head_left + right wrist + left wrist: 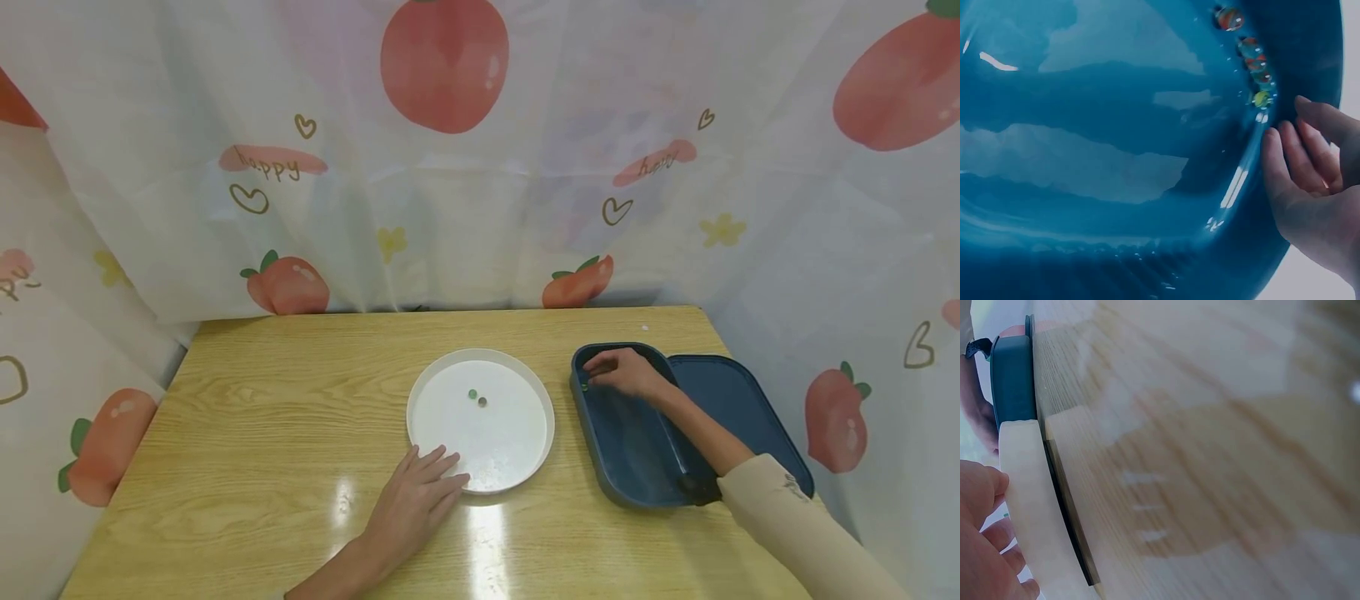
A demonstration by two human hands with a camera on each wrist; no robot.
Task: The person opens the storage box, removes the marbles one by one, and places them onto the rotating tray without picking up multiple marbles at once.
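Observation:
My right hand (628,372) reaches into the dark blue bin (626,442), near its far left corner. The right wrist view shows its thumb and fingers loosely bent by the bin's inner wall, with nothing visible between them. Close to the fingertips lies a yellow-green marble (1262,99). Several orange and clear marbles line up along the wall beyond it, one orange marble (1230,19) slightly apart. My left hand (412,504), fingers spread, rests on the near left rim of the round white tray (510,442). On that tray sit a green marble (472,393) and a brownish marble (482,402).
A flat blue lid (738,400) lies right of the bin, partly beneath it. Both containers stand on a wood-grain table (300,417). Behind and beside the table hangs a white curtain (465,192) printed with peaches. A small pale speck (645,327) lies near the back edge.

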